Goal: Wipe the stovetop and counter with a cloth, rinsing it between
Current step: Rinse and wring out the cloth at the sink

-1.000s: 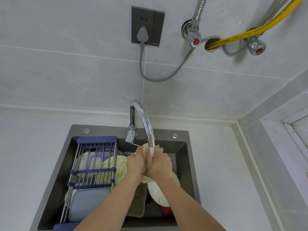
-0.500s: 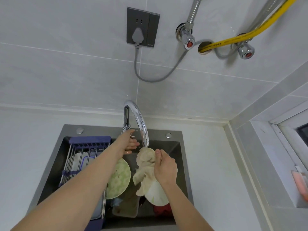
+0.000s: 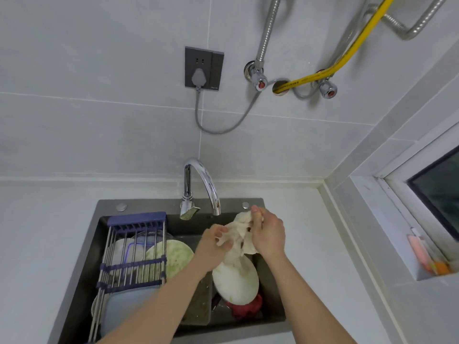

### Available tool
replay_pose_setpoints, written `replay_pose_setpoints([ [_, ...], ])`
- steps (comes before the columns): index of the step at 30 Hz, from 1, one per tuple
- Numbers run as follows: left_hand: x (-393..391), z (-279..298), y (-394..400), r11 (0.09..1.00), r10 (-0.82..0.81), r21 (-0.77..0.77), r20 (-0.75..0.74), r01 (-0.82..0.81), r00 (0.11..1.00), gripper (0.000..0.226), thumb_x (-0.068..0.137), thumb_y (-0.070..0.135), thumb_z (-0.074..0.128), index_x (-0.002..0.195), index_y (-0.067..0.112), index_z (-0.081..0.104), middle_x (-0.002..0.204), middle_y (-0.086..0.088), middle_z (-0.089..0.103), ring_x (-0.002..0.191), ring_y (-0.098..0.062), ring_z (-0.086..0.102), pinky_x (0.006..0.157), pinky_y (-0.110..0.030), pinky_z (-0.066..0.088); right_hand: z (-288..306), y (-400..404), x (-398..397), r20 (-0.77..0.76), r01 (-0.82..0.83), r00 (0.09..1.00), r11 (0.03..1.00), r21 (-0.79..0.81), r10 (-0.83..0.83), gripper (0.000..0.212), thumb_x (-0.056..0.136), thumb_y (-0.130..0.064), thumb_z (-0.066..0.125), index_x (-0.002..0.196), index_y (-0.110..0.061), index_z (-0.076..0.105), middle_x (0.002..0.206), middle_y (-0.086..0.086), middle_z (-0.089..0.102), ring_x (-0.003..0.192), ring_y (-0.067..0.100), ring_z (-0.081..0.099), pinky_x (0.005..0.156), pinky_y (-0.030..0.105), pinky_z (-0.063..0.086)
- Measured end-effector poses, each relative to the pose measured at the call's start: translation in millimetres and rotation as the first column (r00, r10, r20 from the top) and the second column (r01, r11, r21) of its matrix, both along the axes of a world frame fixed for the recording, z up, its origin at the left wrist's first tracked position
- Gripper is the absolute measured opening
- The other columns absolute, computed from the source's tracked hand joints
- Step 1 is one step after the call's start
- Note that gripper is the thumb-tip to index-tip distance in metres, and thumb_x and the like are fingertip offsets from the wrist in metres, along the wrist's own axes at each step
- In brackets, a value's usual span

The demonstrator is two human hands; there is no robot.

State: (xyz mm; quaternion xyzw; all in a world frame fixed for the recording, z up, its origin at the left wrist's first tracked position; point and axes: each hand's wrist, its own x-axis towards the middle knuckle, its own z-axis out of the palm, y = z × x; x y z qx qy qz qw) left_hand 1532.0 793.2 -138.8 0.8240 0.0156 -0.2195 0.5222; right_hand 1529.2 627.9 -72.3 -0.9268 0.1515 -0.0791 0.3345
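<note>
Head view: sink (dishes inside), 2 hands gripping cloth.

Both hands grip a wet, crumpled off-white cloth over the dark rectangular sink: left hand low, right hand beside the curved chrome faucet.

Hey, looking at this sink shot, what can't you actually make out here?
Head view only:
- Stovetop: outside the frame.
- Water flow: faucet spout shows no visible stream; cannot tell if it runs.
- Cloth: partly covered by the left hand and right hand.
- Dishes under the rack: bars hide them.
- Orange items on the window ledge: blurred.
</note>
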Motion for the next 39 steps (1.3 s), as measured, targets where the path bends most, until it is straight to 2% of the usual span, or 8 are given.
replay_pose_setpoints([
  [5, -21.6, -3.2, -6.7, 0.996, -0.002, 0.093, -0.079, 0.010, 0.997, 0.117, 0.081, 0.035, 0.085, 0.165, 0.026, 0.005, 0.169, -0.003, 0.019, 0.152, -0.025, 0.030, 0.122, -0.045, 0.034, 51.3, -13.2, 10.7, 0.091, -0.055, 0.994, 0.998, 0.022, 0.053, 0.044, 0.112, -0.042, 0.037, 0.109, -0.019, 0.073, 0.084, -0.005, 0.071, 0.072, 0.010, 0.062, 0.063, 0.022, 0.039],
  [9, -22.4, 12.2, -25.5, 0.994, 0.041, 0.100, 0.048, -0.046, 0.998, 0.134, 0.066, 0.051, 0.092, 0.166, 0.030, 0.004, 0.170, 0.004, 0.016, 0.155, -0.021, 0.023, 0.124, -0.045, 0.029, 110.2, -25.1, 6.5, 0.216, -0.172, 0.965, 0.982, 0.076, 0.152, 0.039, 0.112, -0.043, 0.040, 0.092, -0.023, 0.068, 0.062, -0.014, 0.055, 0.059, 0.005, 0.055, 0.058, 0.022, 0.039],
  [15, -18.2, 55.3, -55.6, 0.992, 0.107, 0.054, 0.125, -0.114, 0.986, 0.018, 0.098, 0.035, 0.069, 0.113, 0.036, 0.060, 0.116, 0.007, 0.064, 0.114, -0.019, 0.062, 0.091, -0.033, 0.046, 151.1, -49.8, -9.8, 0.372, -0.270, 0.916, 0.919, 0.287, 0.152, 0.046, 0.112, -0.032, 0.043, 0.067, -0.024, 0.044, 0.061, -0.006, 0.046, 0.058, 0.007, 0.043, 0.063, 0.029, 0.037],
  [20, -22.0, 85.0, -53.0, 0.954, 0.300, -0.035, 0.099, -0.298, 0.949, 0.027, 0.105, 0.033, 0.052, 0.129, 0.026, 0.061, 0.121, 0.002, 0.067, 0.115, -0.020, 0.063, 0.101, -0.044, 0.051, 87.7, -96.0, -27.3, 0.273, -0.093, 0.960, 0.857, 0.507, -0.057, 0.038, 0.112, -0.029, 0.045, 0.088, -0.007, 0.064, 0.077, 0.008, 0.062, 0.072, 0.012, 0.056, 0.069, 0.030, 0.045],
  [30, -26.0, 118.0, -57.3, 0.973, 0.144, 0.133, 0.275, -0.186, 0.951, 0.016, 0.091, 0.011, 0.049, 0.097, 0.022, 0.058, 0.089, -0.003, 0.066, 0.086, -0.022, 0.063, 0.080, -0.043, 0.052, -39.8, -73.1, -90.3, -0.152, -0.068, 0.968, 0.792, 0.607, 0.199, 0.048, 0.098, -0.012, 0.065, 0.127, -0.049, 0.054, 0.133, -0.018, 0.058, 0.129, 0.010, 0.056, 0.111, 0.032, 0.047],
  [33, -30.4, 116.0, -58.2, 0.953, -0.012, 0.292, 0.310, -0.084, 0.951, 0.021, 0.076, 0.028, 0.045, 0.096, 0.029, 0.051, 0.085, 0.004, 0.066, 0.081, -0.020, 0.064, 0.075, -0.040, 0.053, -3.0, -49.0, -83.9, -0.117, -0.223, 0.910, 0.708, 0.670, 0.398, 0.066, 0.084, -0.024, 0.081, 0.134, -0.052, 0.048, 0.123, -0.027, 0.061, 0.111, -0.002, 0.061, 0.100, 0.031, 0.056],
  [37, -30.7, 114.6, -53.4, 0.945, 0.018, 0.305, 0.310, -0.117, 0.951, 0.019, 0.083, 0.016, 0.053, 0.096, 0.029, 0.049, 0.084, 0.005, 0.065, 0.079, -0.019, 0.063, 0.069, -0.037, 0.049, 13.0, -34.2, -62.3, -0.165, -0.319, 0.912, 0.901, 0.295, 0.376, 0.009, 0.093, -0.034, 0.067, 0.096, -0.035, 0.059, 0.096, -0.012, 0.070, 0.087, 0.009, 0.066, 0.082, 0.037, 0.059],
  [39, -28.2, 117.9, -47.8, 0.944, 0.078, 0.282, 0.313, -0.171, 0.947, 0.027, 0.086, 0.005, 0.056, 0.100, 0.027, 0.049, 0.086, 0.003, 0.065, 0.078, -0.017, 0.062, 0.063, -0.034, 0.042, 15.2, -33.4, -53.0, -0.173, -0.270, 0.935, 0.939, 0.215, 0.308, 0.009, 0.099, -0.035, 0.061, 0.096, -0.026, 0.059, 0.091, -0.009, 0.067, 0.084, 0.013, 0.065, 0.074, 0.033, 0.055],
])
